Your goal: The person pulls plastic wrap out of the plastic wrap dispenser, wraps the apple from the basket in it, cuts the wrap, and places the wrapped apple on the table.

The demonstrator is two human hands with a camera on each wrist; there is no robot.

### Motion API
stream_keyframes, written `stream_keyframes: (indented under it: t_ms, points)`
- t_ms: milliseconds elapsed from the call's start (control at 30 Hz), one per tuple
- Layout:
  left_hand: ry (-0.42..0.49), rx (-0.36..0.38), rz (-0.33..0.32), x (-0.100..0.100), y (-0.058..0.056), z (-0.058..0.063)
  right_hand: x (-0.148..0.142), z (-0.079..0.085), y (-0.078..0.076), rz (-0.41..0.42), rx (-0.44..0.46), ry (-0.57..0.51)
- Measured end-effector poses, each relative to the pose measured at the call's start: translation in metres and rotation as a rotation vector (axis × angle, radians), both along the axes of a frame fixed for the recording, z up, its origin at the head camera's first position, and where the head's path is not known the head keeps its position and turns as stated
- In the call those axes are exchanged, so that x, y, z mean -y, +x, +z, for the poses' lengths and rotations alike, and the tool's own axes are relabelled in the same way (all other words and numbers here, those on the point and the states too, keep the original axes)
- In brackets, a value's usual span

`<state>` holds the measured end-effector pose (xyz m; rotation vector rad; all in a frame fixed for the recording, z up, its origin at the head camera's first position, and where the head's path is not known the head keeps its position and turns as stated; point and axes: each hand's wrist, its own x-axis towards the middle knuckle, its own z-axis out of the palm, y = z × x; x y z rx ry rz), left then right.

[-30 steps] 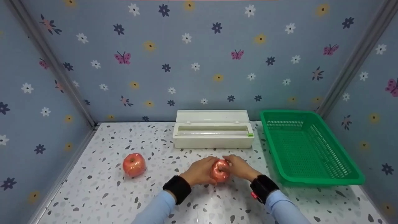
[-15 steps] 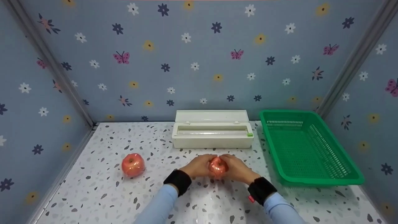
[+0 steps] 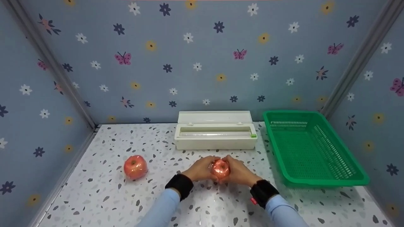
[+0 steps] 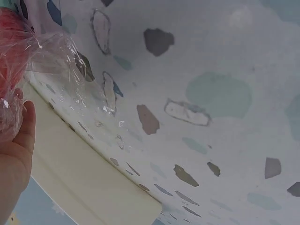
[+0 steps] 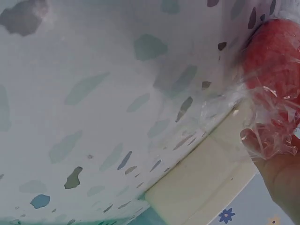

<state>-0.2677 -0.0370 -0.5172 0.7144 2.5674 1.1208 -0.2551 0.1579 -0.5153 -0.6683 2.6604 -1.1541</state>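
A red apple (image 3: 220, 169) is held between both hands above the front middle of the table. Clear plastic film (image 5: 269, 105) clings around it, and loose film (image 4: 58, 58) sticks out in the left wrist view. My left hand (image 3: 202, 169) grips the apple's left side with curled fingers. From the right, my right hand (image 3: 239, 171) grips it too, a thumb (image 5: 255, 143) bunching film in the right wrist view. A second apple (image 3: 135, 167), shiny as if wrapped in film, stands apart on the left. The apple's underside is hidden.
Behind the hands stands a white film dispenser box (image 3: 216, 144) with its lid (image 3: 215, 117) raised and a film roll (image 3: 217, 134) inside. A green plastic basket (image 3: 318, 181) sits on the right. Patterned walls (image 3: 202, 56) enclose the speckled table (image 3: 104, 195).
Both hands have turned the apple so its stem end faces up toward the head camera. The right fingers have moved from its top to its side. The other apple stays put.
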Motion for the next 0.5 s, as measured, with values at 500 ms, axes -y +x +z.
stream_keyframes:
  t_ms: [500]
  points:
    - [0.218,0.027,0.379,0.041,0.033,-0.013,0.001,-0.005,0.004,-0.068,0.074,-0.045]
